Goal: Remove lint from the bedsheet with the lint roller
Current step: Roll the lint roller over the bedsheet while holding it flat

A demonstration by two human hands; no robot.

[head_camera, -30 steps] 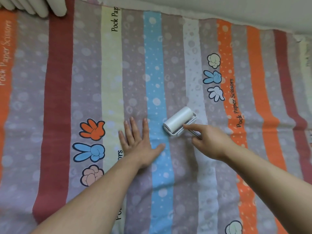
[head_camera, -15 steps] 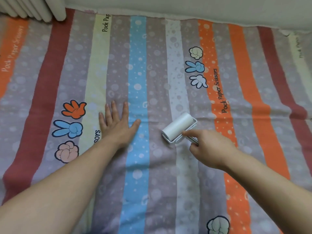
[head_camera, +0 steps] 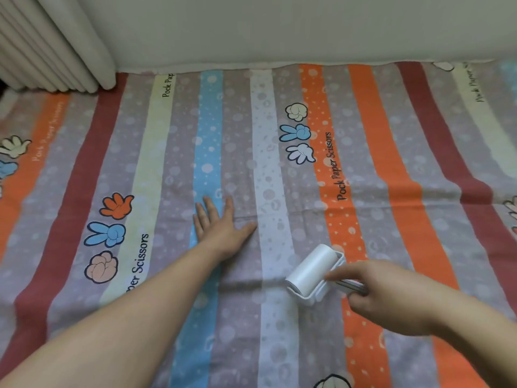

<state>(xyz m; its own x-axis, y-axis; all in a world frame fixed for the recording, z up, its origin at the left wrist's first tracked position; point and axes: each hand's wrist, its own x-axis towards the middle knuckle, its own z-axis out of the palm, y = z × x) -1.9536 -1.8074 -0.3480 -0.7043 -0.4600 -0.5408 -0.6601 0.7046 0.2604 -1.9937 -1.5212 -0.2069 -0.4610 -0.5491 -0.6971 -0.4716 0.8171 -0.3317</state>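
Observation:
A striped bedsheet with cartoon hand prints fills the view. The white lint roller lies with its roll on the sheet, between the pale grey and orange stripes. My right hand grips its handle from the right, index finger stretched along the frame. My left hand rests flat on the sheet to the left of the roller, fingers spread over the blue and mauve stripes. A shallow crease runs across the fabric beside the roller.
A pale wall borders the far edge of the bed. A ribbed, cushioned headboard stands at the top left corner. The sheet spreads out on all sides of both hands.
The roller and my right hand have drawn back toward me and to the right. My left hand stays flat on the sheet. The view has tilted up, showing more wall.

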